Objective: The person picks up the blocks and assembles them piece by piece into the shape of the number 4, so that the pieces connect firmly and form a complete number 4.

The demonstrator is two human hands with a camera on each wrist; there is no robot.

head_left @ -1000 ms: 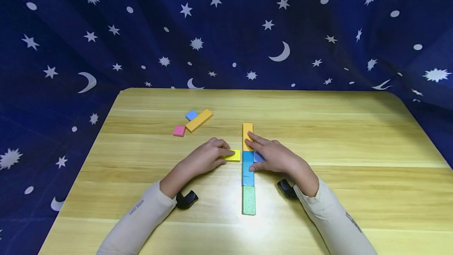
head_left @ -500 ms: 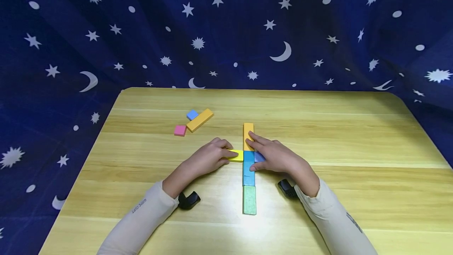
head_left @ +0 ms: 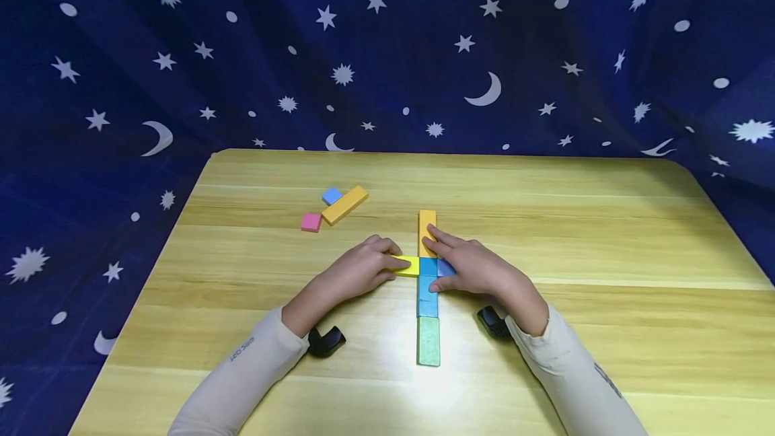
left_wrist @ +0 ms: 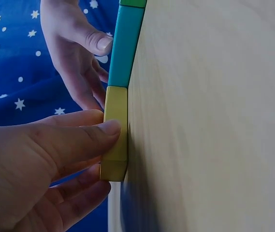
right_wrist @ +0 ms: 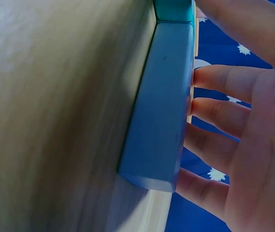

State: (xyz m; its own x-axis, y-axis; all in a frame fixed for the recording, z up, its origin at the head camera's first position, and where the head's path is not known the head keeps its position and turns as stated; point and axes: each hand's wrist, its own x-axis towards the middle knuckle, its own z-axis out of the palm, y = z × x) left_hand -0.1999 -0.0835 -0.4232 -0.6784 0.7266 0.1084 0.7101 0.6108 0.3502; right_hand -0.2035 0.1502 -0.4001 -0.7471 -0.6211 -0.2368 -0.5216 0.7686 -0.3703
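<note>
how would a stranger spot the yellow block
On the wooden table, a column of blocks runs front to back. The yellow block meets its left side, pinched by the left hand. Its neighbours are blue, orange or green; only it is yellow.

Left-hand grip point(left_wrist: 45, 159): thumb laid on the side of the yellow block, fingers along the opposite side and lower end; block pinched.
Yellow block point(left_wrist: 115, 151): upper end in frame meets the blue block point(left_wrist: 126, 48).
Green block point(left_wrist: 133, 2): partly in frame at the top edge, touching the far end of the blue block.
Right-hand grip point(left_wrist: 74, 53): thumb tip at the blue block's edge, fingers extended behind.
Desk point(left_wrist: 214, 121): pale wood surface.
Backdrop point(left_wrist: 7, 55): blue cloth, white stars and dots.
</note>
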